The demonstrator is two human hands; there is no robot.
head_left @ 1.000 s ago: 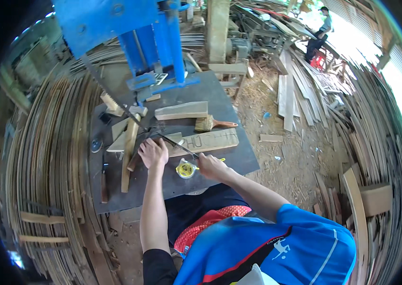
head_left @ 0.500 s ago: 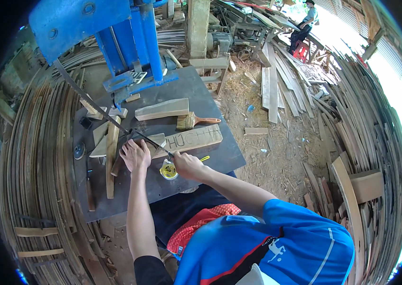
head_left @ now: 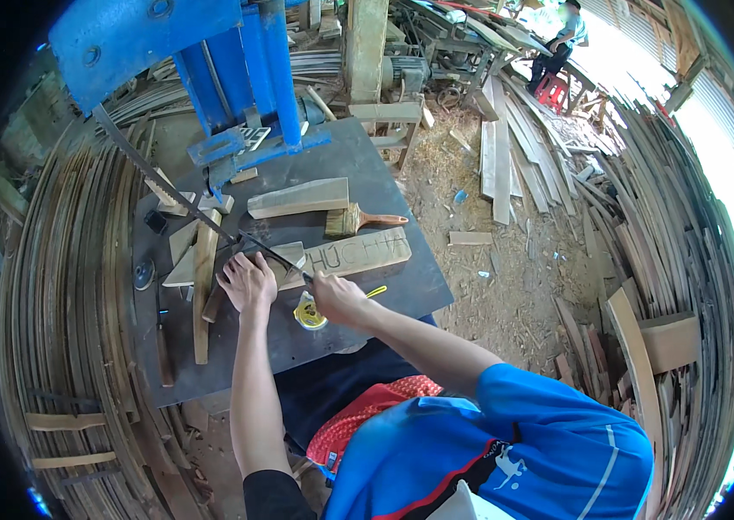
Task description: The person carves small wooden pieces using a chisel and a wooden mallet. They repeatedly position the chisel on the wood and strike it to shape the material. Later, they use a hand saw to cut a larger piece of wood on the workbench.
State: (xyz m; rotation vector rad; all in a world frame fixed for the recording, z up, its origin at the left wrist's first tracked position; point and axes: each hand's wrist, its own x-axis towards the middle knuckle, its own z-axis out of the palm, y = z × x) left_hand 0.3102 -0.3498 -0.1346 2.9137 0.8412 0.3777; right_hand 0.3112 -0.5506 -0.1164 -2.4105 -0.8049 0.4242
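My right hand (head_left: 341,299) is closed round the near end of a thin dark file-like tool (head_left: 276,256); its exact kind is unclear. The tool slants up-left toward the toothed bandsaw blade (head_left: 154,178). My left hand (head_left: 247,282) has its fingers spread, low beside the blade's foot, over small wood pieces; its fingertips are partly hidden. A brown wooden stick (head_left: 213,305) pokes out beside it. Behind my right hand lies a wooden block (head_left: 367,252) with pencil marks. A yellow tape measure (head_left: 310,312) sits just left of my right wrist.
The blue bandsaw frame (head_left: 276,78) rises over the dark metal table (head_left: 297,351). A paintbrush (head_left: 354,220), a shaped board (head_left: 297,198) and a long wood strip (head_left: 203,286) lie on it. Stacked planks (head_left: 55,286) line the left. Far off, a person (head_left: 562,39) sits on a red stool (head_left: 551,91).
My right hand has shifted slightly left and away from me, with the tool still in its grip. My left hand stays nearly in place. The view has shifted a little.
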